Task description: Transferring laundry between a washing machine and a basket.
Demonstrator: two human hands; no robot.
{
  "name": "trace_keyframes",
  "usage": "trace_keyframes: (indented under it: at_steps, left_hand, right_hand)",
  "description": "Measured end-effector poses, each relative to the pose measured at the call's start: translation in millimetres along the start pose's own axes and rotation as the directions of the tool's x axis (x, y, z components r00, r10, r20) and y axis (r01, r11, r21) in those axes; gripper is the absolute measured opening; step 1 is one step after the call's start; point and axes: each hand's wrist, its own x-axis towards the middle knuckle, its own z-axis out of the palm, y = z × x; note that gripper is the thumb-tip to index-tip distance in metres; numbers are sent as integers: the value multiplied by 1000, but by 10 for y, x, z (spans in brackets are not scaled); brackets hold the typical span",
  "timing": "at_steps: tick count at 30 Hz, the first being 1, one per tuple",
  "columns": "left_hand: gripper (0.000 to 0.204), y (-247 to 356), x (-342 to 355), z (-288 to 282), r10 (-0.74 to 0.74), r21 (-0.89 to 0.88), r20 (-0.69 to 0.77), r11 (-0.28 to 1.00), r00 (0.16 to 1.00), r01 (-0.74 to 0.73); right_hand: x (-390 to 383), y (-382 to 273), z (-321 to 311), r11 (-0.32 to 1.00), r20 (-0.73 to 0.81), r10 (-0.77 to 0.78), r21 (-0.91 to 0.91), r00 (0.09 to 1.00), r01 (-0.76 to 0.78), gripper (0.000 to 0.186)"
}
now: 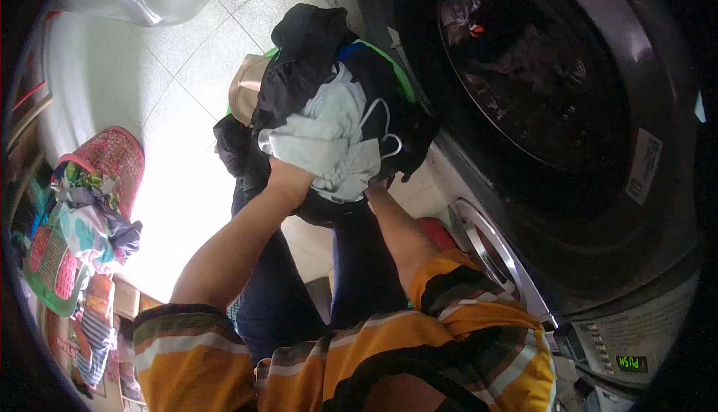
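Both my hands grip a big bundle of clothes (329, 105) held up in front of me: black garments, a pale grey-white piece with thin straps, a tan piece and a green-edged one. My left hand (288, 176) is pushed into the bundle from below left, fingers hidden in the cloth. My right hand (378, 188) holds its lower right side, mostly covered. The bundle is just left of the open round drum (538, 75) of a dark front-loading washing machine (643, 262), where some clothes lie inside.
A red plastic laundry basket (112, 154) with colourful clothes spilling out stands at the left, a green basket (48, 262) below it. The washer's open door ring (493, 255) sits by my right forearm. White tiled floor (172, 75) lies beyond, a pale tub edge at top left.
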Motion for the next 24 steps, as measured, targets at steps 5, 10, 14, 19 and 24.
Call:
trace_keyframes:
  at_steps: [5,10,14,19,24]
  left_hand:
    - [48,162,-65,-101,1,63,78,998,997,-6]
    - [53,291,-67,-374,85,224,86,969,993,-103]
    - [48,243,-82,-229,60,279,61,957,996,-75]
    - [53,336,-56,-367,44,293,143,952,989,-84]
    - [53,451,30,-257,-152,256,217,962,964,94]
  right_hand:
    - [-30,-18,-178,966,159,56,-257,986,-13,62]
    - [-455,-902,-826,666,327,706,-609,629,-431,53]
    - [-416,-2418,-1420,880,210,258,-454,943,-140,18]
    - [1024,-3339,-1033,487,163,-709,-591,686,644,42]
    - [1751,-2697,-578,298,205,-617,-833,760,466,38]
